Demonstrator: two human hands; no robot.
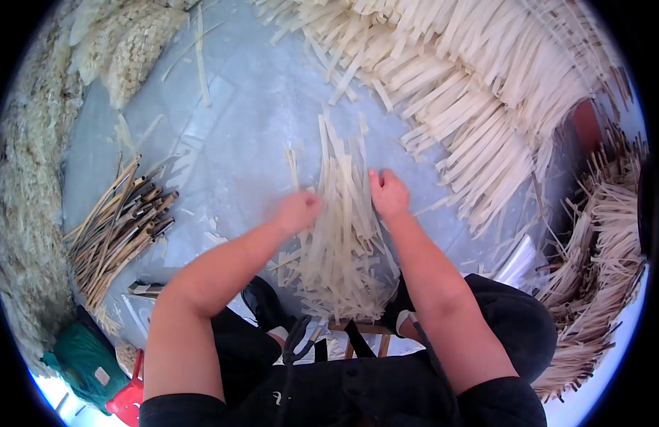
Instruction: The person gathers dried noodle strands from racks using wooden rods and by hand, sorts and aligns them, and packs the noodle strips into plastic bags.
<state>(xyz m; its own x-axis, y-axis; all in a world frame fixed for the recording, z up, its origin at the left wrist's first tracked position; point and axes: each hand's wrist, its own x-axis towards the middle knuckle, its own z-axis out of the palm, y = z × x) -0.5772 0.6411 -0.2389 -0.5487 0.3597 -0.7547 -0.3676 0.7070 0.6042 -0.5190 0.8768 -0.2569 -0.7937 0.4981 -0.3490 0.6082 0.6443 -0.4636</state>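
A loose heap of pale flat strips [336, 235] lies on the grey floor sheet between my legs, its strips pointing mostly away from me. At the heap's left edge is my left hand [297, 211], blurred by motion, its fingers curled; whether it holds a strip is too smeared to tell. My right hand [389, 192] is at the upper right edge of the heap, fingers folded in and thumb up, close beside the strips. What it grips, if anything, is too small to make out.
Bundled pale strips [472, 92] spread across the upper right. Brown sticks [119, 228] lie at the left, near a fluffy pale pile [27, 192]. More bundles [593, 263] line the right edge. A green bag [87, 366] and red object [128, 400] are lower left.
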